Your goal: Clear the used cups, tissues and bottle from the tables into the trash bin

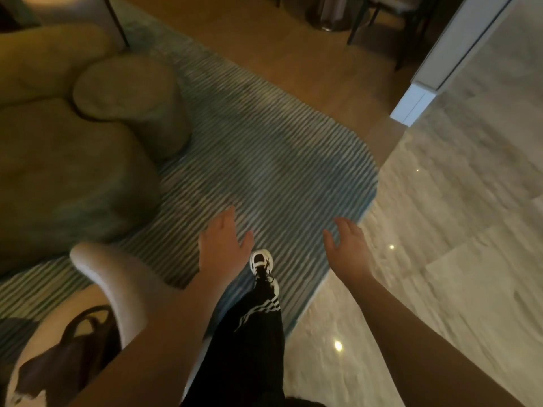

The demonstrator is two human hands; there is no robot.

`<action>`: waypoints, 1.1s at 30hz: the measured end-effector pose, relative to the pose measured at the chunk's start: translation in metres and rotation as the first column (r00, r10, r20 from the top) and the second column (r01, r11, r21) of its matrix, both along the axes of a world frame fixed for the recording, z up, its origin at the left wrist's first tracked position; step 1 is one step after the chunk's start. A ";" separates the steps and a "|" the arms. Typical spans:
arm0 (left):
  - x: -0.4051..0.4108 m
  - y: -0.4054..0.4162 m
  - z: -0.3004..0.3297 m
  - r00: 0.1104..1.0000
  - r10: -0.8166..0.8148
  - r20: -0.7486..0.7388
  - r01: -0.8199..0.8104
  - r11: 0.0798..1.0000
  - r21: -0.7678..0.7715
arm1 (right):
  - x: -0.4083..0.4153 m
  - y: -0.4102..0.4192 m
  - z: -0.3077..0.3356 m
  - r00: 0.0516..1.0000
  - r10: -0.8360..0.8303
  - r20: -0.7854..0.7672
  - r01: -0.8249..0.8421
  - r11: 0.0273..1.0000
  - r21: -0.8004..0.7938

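Head view, the only one supplied: left hand (221,241) extended forward and downward over the striped rug (264,160), fingers spread, empty. Right hand (346,242) extended likewise above the rug's right edge, fingers loosely apart, empty. Nothing gripped by either hand. One leg in dark trousers with a white-and-black shoe (261,261) planted on the rug between the two forearms; stance consistent with walking, judged from the blur across the frame. Upholstered armchair (73,160) at the left edge of the rug, with a rounded cushion or arm (129,98) standing beside it. Pale curved chair back (117,277) at lower left, dark bag (67,356) resting on its seat. Polished marble floor (458,245) to the right of the rug, wooden floor (293,54) beyond its far edge. Dark cylindrical object (326,16) at the top of the frame near chair legs; possibly the trash bin, identity not confirmable. Task items (cups, tissues, bottle): none in view; no table in view either. Progress not determinable from this frame; with both hands empty, probable status either transit toward a table for collection or return after a deposit. Remaining work: not verifiable here.
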State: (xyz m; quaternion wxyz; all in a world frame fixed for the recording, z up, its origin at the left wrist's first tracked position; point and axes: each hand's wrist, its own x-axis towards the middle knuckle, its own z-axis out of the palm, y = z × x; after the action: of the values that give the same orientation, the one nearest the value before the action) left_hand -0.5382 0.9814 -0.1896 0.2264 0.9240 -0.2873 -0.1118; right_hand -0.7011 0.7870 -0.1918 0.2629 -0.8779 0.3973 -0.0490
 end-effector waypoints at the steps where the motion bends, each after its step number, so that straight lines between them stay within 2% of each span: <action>1: 0.023 -0.019 -0.002 1.000 0.007 0.001 -0.007 1.000 0.004 | 0.025 -0.020 -0.001 1.000 0.016 0.005 -0.016 1.000 0.007; 8: 0.206 -0.150 0.022 1.000 0.027 0.006 -0.027 1.000 0.001 | 0.209 -0.154 0.021 0.998 0.056 -0.025 -0.056 0.998 -0.013; 14: 0.337 -0.238 0.059 0.999 0.037 0.031 -0.036 0.999 -0.025 | 0.353 -0.239 0.051 0.994 0.106 0.026 -0.104 0.993 -0.047; 20: 0.460 -0.323 0.052 0.997 0.079 -0.006 -0.079 0.997 -0.012 | 0.496 -0.333 0.047 0.985 0.168 0.027 -0.167 0.984 -0.055; 27: 0.638 -0.438 0.043 0.973 0.232 0.013 -0.233 0.972 0.014 | 0.699 -0.473 0.046 0.956 0.289 0.042 -0.288 0.957 -0.024; 33: 0.769 -0.512 0.060 0.934 0.358 0.012 -0.358 0.933 0.023 | 0.857 -0.545 0.071 0.900 0.434 0.032 -0.434 0.901 -0.012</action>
State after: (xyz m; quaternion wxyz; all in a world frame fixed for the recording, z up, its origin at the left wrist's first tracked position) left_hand 0.2312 0.4693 -0.1300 0.2303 0.9640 -0.1137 -0.0689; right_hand 0.1561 0.2421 -0.1212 0.2720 -0.9439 0.1871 -0.0050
